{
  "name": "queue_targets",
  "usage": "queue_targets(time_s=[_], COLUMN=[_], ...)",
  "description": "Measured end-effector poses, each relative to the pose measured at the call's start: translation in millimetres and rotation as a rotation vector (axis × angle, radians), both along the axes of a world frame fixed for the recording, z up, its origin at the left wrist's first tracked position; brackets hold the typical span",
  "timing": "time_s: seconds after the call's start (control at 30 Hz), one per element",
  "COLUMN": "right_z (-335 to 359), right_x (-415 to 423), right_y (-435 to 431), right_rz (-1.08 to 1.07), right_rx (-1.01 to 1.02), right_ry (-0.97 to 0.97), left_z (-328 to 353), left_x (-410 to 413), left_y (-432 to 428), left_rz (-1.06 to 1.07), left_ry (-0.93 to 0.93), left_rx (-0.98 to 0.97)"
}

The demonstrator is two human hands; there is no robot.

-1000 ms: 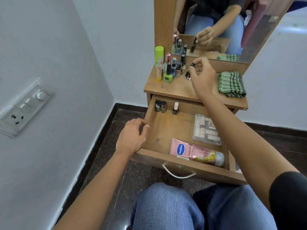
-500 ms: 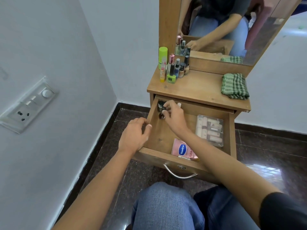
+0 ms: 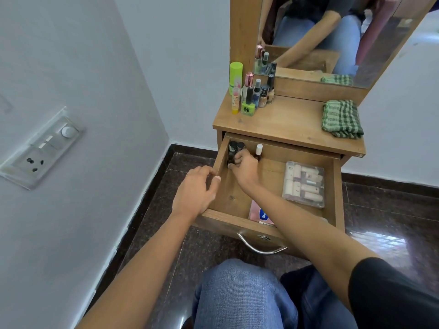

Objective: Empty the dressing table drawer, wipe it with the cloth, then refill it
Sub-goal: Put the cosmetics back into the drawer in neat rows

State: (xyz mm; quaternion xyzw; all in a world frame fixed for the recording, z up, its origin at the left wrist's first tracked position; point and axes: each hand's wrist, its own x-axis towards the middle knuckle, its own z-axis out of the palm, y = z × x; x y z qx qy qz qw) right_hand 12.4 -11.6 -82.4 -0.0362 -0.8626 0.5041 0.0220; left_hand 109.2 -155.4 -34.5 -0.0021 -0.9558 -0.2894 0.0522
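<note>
The wooden drawer (image 3: 338, 186) of the dressing table stands pulled out. My right hand (image 3: 244, 167) reaches into its far left corner, fingers curled round two small dark-capped bottles (image 3: 234, 148). A white-capped bottle (image 3: 259, 150) stands just right of that hand. My left hand (image 3: 196, 191) rests on the drawer's left wall with its thumb over the edge. A clear plastic box of tubes (image 3: 304, 186) lies at the right of the drawer. A pink lotion tube (image 3: 260, 213) near the front is mostly hidden by my right forearm. A folded green checked cloth (image 3: 342, 118) lies on the tabletop.
Several bottles and tubes (image 3: 249, 91) stand grouped at the tabletop's (image 3: 285, 122) back left, under the mirror (image 3: 332, 32). A wall with a switch panel (image 3: 42, 148) is close on the left. My knees (image 3: 244, 295) sit just below the drawer handle (image 3: 261, 248).
My right hand set a small bottle among the group on the tabletop, then dropped into the drawer's back left corner and closed on the dark bottles. The left hand stayed put.
</note>
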Motion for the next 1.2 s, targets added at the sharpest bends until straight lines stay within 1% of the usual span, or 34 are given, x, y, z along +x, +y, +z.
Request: queue_targets(time_s=[0.1, 0.27, 0.47, 0.57, 0.63, 0.73, 0.9, 0.97, 1.07, 1.2], right_z=[-2, -2, -1, 8, 20, 54, 117, 130, 131, 125], right_x=[-2, -8, -8, -1, 7, 11, -34, -55, -75, -83], right_y=[-5, -12, -16, -9, 0, 18, 54, 67, 74, 73], right_rz=[-0.089, -0.188, -0.224, -0.184, -0.103, -0.017, -0.088, -0.100, -0.054, 0.011], right_rx=[-0.040, -0.064, -0.094, -0.078, -0.043, 0.062, 0.077, 0.176, 0.360, 0.506], right_ry=[-0.053, -0.085, -0.153, -0.164, -0.078, 0.128, 0.433, 0.447, 0.363, 0.316], left_z=[0, 2, 3, 4, 5, 5, 6, 7, 6, 6], left_x=[0, 0, 2, 2, 2, 2, 2, 3, 3, 1], left_y=[0, 0, -1, 0, 1, 1, 1, 1, 0, 1], left_rz=[-0.004, -0.006, -0.012, -0.008, 0.001, 0.005, 0.006, 0.003, 0.000, -0.001], left_ry=[-0.003, -0.005, -0.004, -0.009, -0.016, -0.015, -0.030, -0.030, -0.027, -0.029], left_rx=[0.002, 0.012, 0.008, 0.008, 0.003, 0.002, 0.014, 0.017, 0.017, 0.021])
